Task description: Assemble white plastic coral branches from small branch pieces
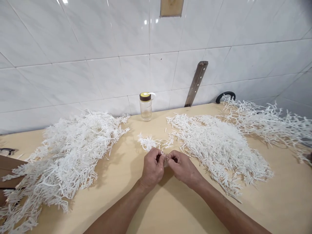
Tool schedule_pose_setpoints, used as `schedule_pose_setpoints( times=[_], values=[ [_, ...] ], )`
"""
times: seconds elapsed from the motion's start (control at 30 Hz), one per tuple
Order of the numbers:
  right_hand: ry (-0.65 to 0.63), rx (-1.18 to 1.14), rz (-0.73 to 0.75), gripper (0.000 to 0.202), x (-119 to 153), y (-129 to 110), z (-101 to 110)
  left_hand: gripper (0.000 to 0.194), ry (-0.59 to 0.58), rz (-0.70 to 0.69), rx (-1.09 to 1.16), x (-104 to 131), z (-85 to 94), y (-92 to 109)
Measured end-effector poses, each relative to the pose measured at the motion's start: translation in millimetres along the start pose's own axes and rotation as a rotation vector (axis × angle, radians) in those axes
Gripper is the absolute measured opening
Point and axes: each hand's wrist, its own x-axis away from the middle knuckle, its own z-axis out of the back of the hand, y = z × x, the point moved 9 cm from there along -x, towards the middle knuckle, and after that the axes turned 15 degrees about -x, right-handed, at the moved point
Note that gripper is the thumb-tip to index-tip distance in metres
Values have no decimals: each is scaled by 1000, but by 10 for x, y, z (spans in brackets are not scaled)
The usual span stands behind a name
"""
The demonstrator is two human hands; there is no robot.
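Note:
My left hand [153,166] and my right hand [182,168] meet over the middle of the table, with fingertips pinched close together. Between them is a small white branching plastic sprig, mostly hidden by my fingers. Just beyond my fingertips, a white curly-ended sprig [147,143] lies on the tabletop. To the left is a large heap of feathery white plastic sprigs [80,146]. A flatter pile of thin white plastic stems [216,143] spreads out to the right of my right hand.
A clear bottle [146,110] with a dark and yellow lid stands near the wall. A metal strip [196,84] leans on the tiles beside a black ring [225,95]. More white branching stems [270,122] reach the right edge. A brown cardboard box [11,169] sits at left.

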Motion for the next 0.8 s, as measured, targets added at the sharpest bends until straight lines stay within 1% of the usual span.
schedule_pose_setpoints(
  times=[0.03,0.07,0.1,0.13,0.17,0.23,0.3,0.37,0.43,0.5,0.53,0.57,0.63,0.67,0.73,0.8],
  values=[
    [16,17,25,16,7,-31,10,27,30,-25,-26,-4,34,9],
    [46,54,85,14,18,-90,25,27,57,-32,-44,-16,70,-5],
    [83,95,160,12,35,-159,41,28,82,-21,-51,-38,109,-39],
    [116,128,228,10,53,-218,52,29,94,17,-45,-66,141,-103],
    [142,147,278,9,65,-254,66,30,83,63,-24,-98,153,-173],
    [185,153,295,9,47,-237,139,34,-5,129,76,-157,110,-276],
    [245,166,237,10,-13,-136,306,39,-80,156,175,-192,63,-311],
    [323,200,154,10,-84,-3,550,44,-117,177,234,-203,38,-315],
    [404,241,116,11,-133,84,804,47,-135,208,257,-196,21,-318],
    [474,303,189,9,-139,35,979,46,-151,242,277,-180,-2,-325],
    [491,313,250,11,-126,-24,1013,45,-152,258,285,-172,-8,-332],
    [492,307,315,14,-104,-96,1008,45,-145,271,290,-165,-10,-340],
    [427,241,432,16,-48,-251,881,42,-119,281,285,-155,1,-347],
    [367,195,470,14,-20,-319,771,40,-98,272,277,-153,15,-340],
    [204,101,532,15,38,-436,492,35,-61,240,258,-151,46,-306],
    [53,58,539,19,83,-474,223,32,-51,216,246,-143,55,-267]
  ],
)
